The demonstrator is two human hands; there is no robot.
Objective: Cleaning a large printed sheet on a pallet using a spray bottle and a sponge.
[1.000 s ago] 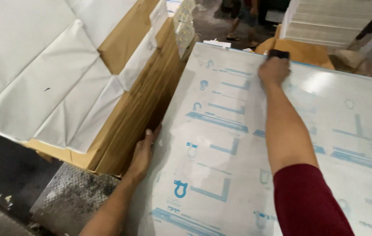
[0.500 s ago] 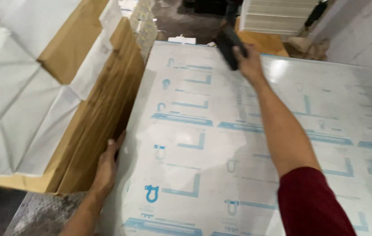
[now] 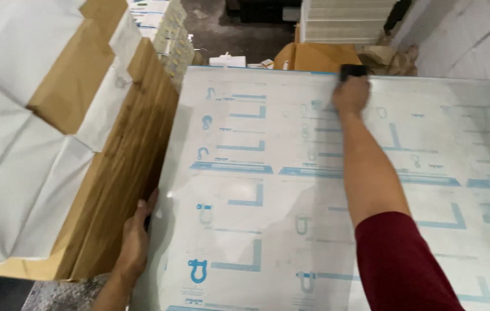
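So the big thing here is a wide flat sheet (image 3: 291, 196) wrapped in pale protective film – white-grey with light blue bars and little blue icons printed in rows, filling everything from centre out to 3 and 6 o'clock. At 9 o'clock sits a stack of packs in brown kraft paper (image 3: 124, 167) with white paper (image 3: 20, 167) folded over the top. Up at 11, a small white label (image 3: 152, 12) with blue print. At 1 o'clock, a brown paper-wrapped bundle (image 3: 314, 57) under a white stack (image 3: 346, 20).
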